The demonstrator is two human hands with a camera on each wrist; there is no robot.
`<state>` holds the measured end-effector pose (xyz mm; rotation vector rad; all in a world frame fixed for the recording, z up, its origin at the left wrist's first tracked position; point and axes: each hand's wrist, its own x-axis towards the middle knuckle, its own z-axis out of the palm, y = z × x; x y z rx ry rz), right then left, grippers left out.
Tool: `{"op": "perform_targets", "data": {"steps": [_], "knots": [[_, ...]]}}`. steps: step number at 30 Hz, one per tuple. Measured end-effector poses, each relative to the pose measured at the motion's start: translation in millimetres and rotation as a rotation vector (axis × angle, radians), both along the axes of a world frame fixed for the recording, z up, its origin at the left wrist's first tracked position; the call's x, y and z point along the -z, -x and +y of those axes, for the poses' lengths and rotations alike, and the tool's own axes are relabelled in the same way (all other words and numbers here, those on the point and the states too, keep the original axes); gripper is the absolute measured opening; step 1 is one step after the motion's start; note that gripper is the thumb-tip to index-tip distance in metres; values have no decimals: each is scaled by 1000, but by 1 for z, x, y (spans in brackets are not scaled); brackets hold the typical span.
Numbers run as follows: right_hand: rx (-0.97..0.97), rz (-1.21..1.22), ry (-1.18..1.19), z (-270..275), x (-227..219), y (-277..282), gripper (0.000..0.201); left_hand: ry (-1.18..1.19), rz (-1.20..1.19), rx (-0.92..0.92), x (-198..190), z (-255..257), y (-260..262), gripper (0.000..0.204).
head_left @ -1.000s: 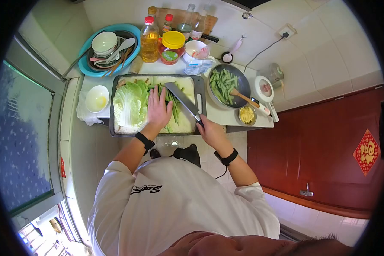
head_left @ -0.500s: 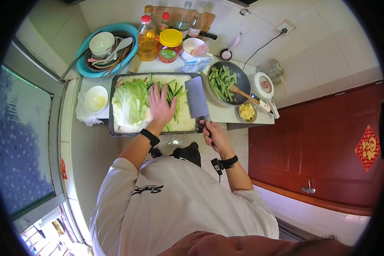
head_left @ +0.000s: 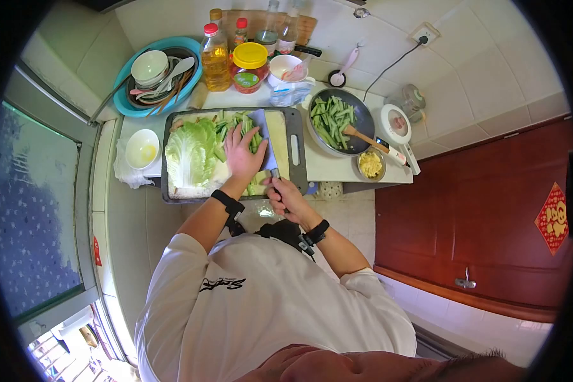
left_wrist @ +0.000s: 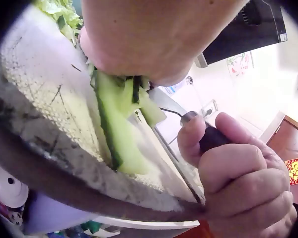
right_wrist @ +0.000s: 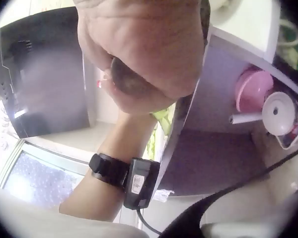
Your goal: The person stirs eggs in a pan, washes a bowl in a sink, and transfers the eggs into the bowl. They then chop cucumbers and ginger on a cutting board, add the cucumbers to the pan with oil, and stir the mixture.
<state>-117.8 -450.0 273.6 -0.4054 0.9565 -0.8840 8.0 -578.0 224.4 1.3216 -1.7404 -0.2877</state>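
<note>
My left hand (head_left: pixel 243 156) rests with fingers spread over the cut cucumber strips (head_left: pixel 254 121) on the cutting board (head_left: pixel 295 149). Pale cucumber pieces (left_wrist: pixel 121 129) poke out from under it in the left wrist view. The right hand (head_left: pixel 289 197) grips the black handle of a cleaver (head_left: pixel 265 141), whose broad blade stands close along the right side of the left hand. From the right wrist, the handle end (right_wrist: pixel 129 79) shows inside the curled right hand (right_wrist: pixel 149 44). Large cabbage leaves (head_left: pixel 190 153) lie on the board's left part.
Right of the board sits a pan (head_left: pixel 363 118) of cut green pieces with a wooden spatula (head_left: pixel 363 136). A small bowl (head_left: pixel 370 164) of yellow bits stands in front. Bottles and a yellow-lidded jar (head_left: pixel 249 67) line the back; a white bowl (head_left: pixel 143 149) is at left.
The cleaver first slanted across the board, then its blade turned broadside at the board's right, and now it stands beside the left hand. The left hand has stayed on the cucumber.
</note>
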Motion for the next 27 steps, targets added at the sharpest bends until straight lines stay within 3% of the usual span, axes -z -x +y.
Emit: {"op": "perform_targets", "data": {"steps": [15,27], "knots": [[-25,-508,-107,4,28,46,27,-55,-288,154,-17,6,39,34],[-67,-693,-88,1,36,113,25,-53,-346,153,-38,9,111,35]]}}
